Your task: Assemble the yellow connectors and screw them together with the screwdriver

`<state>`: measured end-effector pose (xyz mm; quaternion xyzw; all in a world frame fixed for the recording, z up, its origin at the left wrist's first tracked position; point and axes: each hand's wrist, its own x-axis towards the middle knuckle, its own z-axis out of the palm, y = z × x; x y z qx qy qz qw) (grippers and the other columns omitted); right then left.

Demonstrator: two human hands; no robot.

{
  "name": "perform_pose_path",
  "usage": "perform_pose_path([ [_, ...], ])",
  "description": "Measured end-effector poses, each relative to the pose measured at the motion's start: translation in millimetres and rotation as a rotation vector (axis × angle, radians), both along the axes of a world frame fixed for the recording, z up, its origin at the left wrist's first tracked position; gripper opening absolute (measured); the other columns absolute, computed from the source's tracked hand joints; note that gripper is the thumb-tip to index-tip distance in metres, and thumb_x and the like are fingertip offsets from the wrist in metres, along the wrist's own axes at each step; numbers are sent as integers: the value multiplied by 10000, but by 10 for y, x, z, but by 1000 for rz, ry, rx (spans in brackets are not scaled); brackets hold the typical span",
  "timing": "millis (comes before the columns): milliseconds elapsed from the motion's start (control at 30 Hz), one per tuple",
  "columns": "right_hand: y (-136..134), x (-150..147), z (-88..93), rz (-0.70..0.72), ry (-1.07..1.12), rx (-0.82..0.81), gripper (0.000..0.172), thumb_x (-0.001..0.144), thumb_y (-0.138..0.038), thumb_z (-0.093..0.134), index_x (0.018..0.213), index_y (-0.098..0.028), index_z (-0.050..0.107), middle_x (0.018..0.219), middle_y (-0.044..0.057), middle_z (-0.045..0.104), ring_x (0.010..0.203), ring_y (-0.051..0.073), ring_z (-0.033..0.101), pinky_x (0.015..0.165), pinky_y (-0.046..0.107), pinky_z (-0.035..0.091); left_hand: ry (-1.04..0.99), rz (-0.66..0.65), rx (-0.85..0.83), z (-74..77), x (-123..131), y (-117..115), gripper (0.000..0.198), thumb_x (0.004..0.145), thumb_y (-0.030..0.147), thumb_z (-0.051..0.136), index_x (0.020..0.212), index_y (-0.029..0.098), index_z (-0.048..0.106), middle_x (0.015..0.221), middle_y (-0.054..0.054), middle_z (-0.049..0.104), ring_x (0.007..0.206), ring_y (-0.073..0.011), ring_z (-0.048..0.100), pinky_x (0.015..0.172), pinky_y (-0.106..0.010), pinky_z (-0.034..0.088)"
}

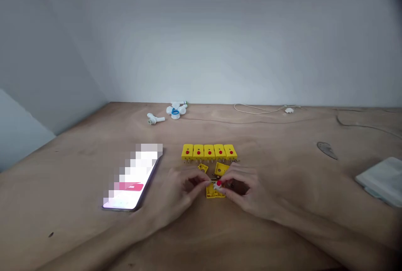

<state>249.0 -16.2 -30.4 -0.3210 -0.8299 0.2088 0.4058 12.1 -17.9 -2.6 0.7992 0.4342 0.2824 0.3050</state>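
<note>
My right hand (243,187) pinches a small white part with a round red button (219,183). It is held just over an open yellow plug housing half (215,194) lying on the table. My left hand (188,189) is closed at the housing's left edge, thumb and forefinger on what looks like a thin metal pin (213,179). Beyond the fingers lie a yellow cover (221,169) and a smaller yellow piece with a hole (202,168). My right fingers partly hide the cover. Small metal bits near the fingertips are too small to name.
Several yellow plugs with red buttons (209,152) stand in a row behind my hands. A lit phone (135,183) lies left. White pipe-like fittings (176,112) and a cord (260,112) are near the wall. A pale flat case (383,181) sits at right on the wooden table (282,137).
</note>
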Motion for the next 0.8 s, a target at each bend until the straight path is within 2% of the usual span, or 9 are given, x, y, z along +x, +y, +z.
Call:
perform_pose_path([
  [467,18,2,-46,-9,6,-25,54,923,-242,727,892,-199,717,783,22,707,688,160,619,630,296,477,51,-23,27,-47,-27,52,151,976,268,630,919,263,770,908,40,773,818,-166,690,727,-248,494],
  [800,80,1,-101,25,26,43,43,921,-236,749,955,-231,775,868,29,777,786,189,655,722,346,528,63,-59,39,-18,-28,123,171,957,271,632,901,238,790,855,5,767,763,-173,675,699,-251,488],
])
